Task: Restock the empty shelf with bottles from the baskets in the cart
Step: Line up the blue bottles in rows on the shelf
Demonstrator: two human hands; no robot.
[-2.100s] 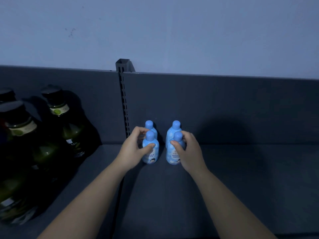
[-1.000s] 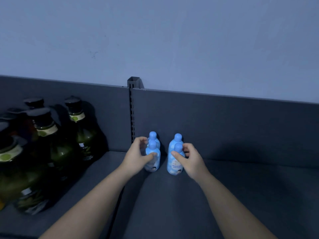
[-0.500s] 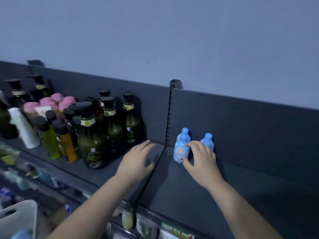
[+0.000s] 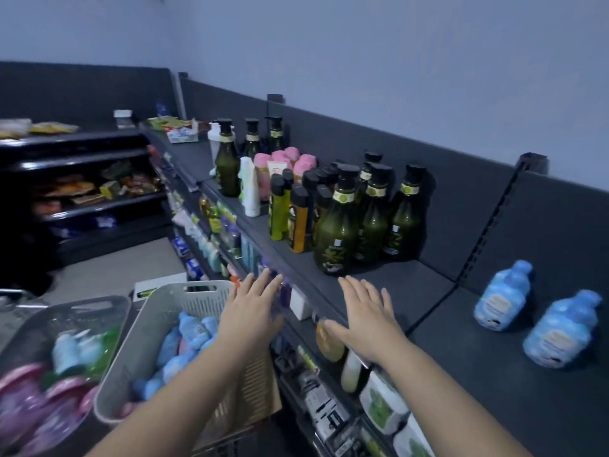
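Your left hand (image 4: 253, 311) and right hand (image 4: 365, 319) hover, fingers spread, empty. The blue bottles (image 4: 192, 327) in the basket (image 4: 184, 287) look light and slick; grip each round its body.

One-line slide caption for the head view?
Open left hand by the white basket, open right hand over the shelf edge; blue bottles stand shelved.

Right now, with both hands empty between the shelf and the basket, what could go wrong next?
1. The front green bottle stands near the edge of the shelf, close to the right hand; a returning arm might knock it.
2. The blue bottles lie jumbled in the grey basket; grabbing several could drop one.
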